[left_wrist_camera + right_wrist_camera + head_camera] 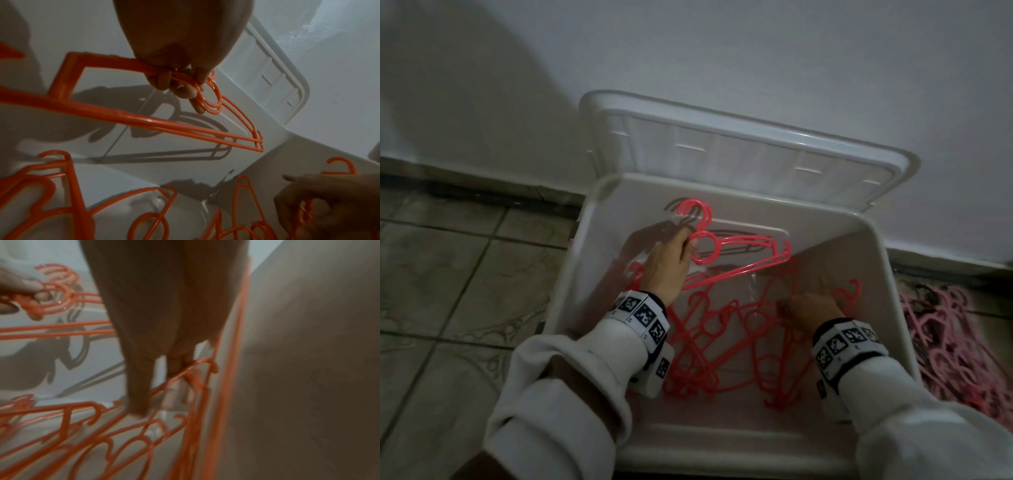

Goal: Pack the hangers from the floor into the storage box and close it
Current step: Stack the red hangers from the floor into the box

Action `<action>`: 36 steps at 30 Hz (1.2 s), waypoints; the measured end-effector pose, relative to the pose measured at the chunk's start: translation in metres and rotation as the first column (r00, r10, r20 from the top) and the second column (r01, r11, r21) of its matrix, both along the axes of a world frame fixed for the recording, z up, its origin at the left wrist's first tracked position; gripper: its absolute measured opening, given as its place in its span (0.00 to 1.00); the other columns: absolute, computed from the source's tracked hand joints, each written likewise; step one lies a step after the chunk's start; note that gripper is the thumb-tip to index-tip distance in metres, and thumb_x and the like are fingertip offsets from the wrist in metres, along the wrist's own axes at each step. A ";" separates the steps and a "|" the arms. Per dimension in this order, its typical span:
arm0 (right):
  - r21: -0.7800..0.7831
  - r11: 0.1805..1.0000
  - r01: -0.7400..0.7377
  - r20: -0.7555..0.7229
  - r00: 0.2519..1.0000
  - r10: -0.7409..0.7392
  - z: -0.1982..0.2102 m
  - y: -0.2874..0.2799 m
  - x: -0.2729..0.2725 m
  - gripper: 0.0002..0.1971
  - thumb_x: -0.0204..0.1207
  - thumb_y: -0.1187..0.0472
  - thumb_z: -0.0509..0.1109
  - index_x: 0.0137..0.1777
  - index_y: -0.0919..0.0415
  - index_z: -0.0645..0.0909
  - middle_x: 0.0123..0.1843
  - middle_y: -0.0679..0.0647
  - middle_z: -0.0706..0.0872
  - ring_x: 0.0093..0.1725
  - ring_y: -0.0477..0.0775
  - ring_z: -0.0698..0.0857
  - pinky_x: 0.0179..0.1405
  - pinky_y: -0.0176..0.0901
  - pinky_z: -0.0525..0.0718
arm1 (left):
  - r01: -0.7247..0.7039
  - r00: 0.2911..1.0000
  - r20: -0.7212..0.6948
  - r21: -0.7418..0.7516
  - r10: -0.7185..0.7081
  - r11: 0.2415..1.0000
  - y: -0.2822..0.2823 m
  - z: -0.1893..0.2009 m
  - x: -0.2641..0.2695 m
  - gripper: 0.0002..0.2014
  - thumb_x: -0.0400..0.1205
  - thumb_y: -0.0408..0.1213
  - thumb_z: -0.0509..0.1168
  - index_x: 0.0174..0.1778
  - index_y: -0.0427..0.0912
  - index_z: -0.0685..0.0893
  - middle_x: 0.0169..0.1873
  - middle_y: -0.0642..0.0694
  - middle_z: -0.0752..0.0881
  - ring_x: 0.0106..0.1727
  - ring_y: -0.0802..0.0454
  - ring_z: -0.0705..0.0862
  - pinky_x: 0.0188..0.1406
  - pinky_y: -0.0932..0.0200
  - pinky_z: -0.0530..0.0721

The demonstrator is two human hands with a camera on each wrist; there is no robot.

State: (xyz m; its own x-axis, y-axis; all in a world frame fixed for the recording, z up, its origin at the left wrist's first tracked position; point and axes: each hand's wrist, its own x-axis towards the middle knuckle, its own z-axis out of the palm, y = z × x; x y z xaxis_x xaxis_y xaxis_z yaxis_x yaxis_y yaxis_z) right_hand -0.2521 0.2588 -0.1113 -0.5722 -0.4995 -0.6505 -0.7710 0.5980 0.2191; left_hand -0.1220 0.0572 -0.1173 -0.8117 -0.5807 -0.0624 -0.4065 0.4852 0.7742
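Fingers of the left hand curl round the neck loops of a small bunch of red hangers, pinching them just below the hooks — the bunch is held up off the floor of the storage box, its far shoulders pointing toward the box's right wall. Across from it, the right hand reaches down by that right wall with its fingers hooked over the bar of a red hanger in the loose heap; the right wrist view is blurred, so how firmly they grasp it cannot be told beyond the curl round the bar.

Under both hands, a tangle of more red hangers lies on the bottom of the white box, spread from the left side to the right wall. One hook pokes up above the right hand. Both wrists wear white bands with black square markers, over pale sleeves.

Behind the box, its white lid stands open, leaning back against the wall. Outside, on the tiled floor to the right — a heap of pink hangers, touching or just beside the box's right side.
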 end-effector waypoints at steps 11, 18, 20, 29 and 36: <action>-0.406 0.877 -0.256 -0.267 0.951 0.154 0.034 0.004 -0.013 0.12 0.77 0.50 0.65 0.57 0.50 0.84 0.55 0.48 0.86 0.64 0.55 0.78 0.71 0.64 0.54 | -0.033 0.993 -0.113 -0.026 0.030 0.999 -0.004 -0.006 -0.003 0.13 0.87 0.42 0.54 0.62 0.44 0.79 0.30 0.47 0.81 0.30 0.45 0.81 0.34 0.49 0.78; -0.605 0.722 -0.335 -0.463 0.886 0.023 0.049 0.002 -0.030 0.22 0.71 0.49 0.50 0.32 0.56 0.84 0.33 0.50 0.83 0.44 0.59 0.83 0.64 0.58 0.56 | -0.088 0.988 -0.129 -0.013 0.086 0.996 -0.006 -0.010 -0.004 0.13 0.86 0.40 0.55 0.61 0.41 0.79 0.27 0.53 0.74 0.30 0.46 0.79 0.34 0.59 0.71; -0.633 0.723 -0.275 -0.427 0.904 -0.030 0.054 0.003 -0.032 0.25 0.71 0.48 0.47 0.34 0.57 0.85 0.36 0.52 0.84 0.46 0.59 0.82 0.64 0.54 0.55 | -0.086 0.989 -0.121 0.010 0.086 0.996 -0.007 -0.013 -0.003 0.12 0.86 0.41 0.55 0.60 0.42 0.80 0.24 0.57 0.74 0.29 0.45 0.80 0.33 0.57 0.72; -0.750 0.347 0.563 0.464 0.822 -0.330 0.043 0.001 -0.010 0.23 0.85 0.51 0.49 0.39 0.61 0.80 0.41 0.60 0.82 0.43 0.55 0.79 0.48 0.46 0.76 | -0.044 0.995 -0.068 0.332 0.070 0.942 0.005 0.004 0.001 0.17 0.88 0.40 0.52 0.71 0.46 0.73 0.54 0.39 0.85 0.49 0.40 0.85 0.46 0.53 0.82; -0.619 0.515 0.594 0.631 0.765 -0.124 0.018 -0.026 0.038 0.05 0.85 0.66 0.51 0.50 0.57 0.66 0.33 0.49 0.72 0.29 0.45 0.69 0.27 0.28 0.70 | 0.054 0.973 -0.194 0.713 0.122 0.699 0.009 0.006 -0.002 0.12 0.77 0.21 0.59 0.46 0.39 0.85 0.26 0.53 0.81 0.20 0.70 0.77 0.23 0.78 0.74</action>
State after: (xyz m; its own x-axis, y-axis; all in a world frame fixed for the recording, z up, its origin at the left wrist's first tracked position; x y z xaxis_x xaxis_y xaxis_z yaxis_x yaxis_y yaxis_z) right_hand -0.2143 0.2331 -0.0929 -0.5729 -0.7381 -0.3564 -0.2896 0.5891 -0.7544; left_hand -0.1240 0.0659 -0.1111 -0.8353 -0.4613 -0.2990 -0.1972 -0.2562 0.9463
